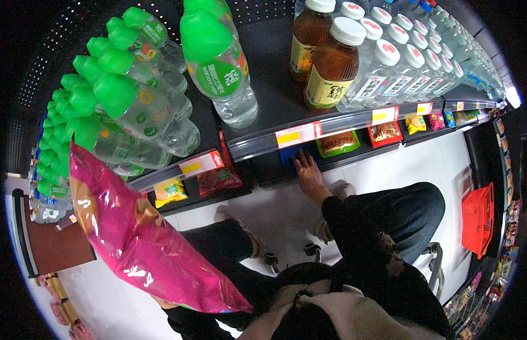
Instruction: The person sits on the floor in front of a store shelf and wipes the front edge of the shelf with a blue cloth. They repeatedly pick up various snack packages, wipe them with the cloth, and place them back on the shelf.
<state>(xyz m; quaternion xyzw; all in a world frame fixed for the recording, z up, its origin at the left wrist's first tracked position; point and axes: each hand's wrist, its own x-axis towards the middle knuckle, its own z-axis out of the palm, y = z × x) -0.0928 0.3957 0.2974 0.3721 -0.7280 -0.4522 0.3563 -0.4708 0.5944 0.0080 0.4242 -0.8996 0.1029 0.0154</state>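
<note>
A large glossy magenta snack bag point(148, 242) slants across the left side. My left hand point(163, 302) grips it from behind, so most of that hand is hidden. My right hand point(309, 174) reaches down to the low shelf, its fingertips at a dark blue item point(290, 156) under the shelf edge. Shadow hides what that blue item is and whether my fingers are closed on it. Right of my hand lies a green-edged snack packet point(339, 143). To the left, a dark red packet point(221, 180) and a yellow packet point(169, 192) rest on the same low shelf.
Above, the shelf point(267, 55) bears green-capped water bottles point(138, 110), two brown drink bottles point(332, 63) and rows of white-capped bottles point(382, 76). Price tags line its clear rail point(255, 148). My knees are bent beneath it. A red plastic basket point(477, 221) stands at right.
</note>
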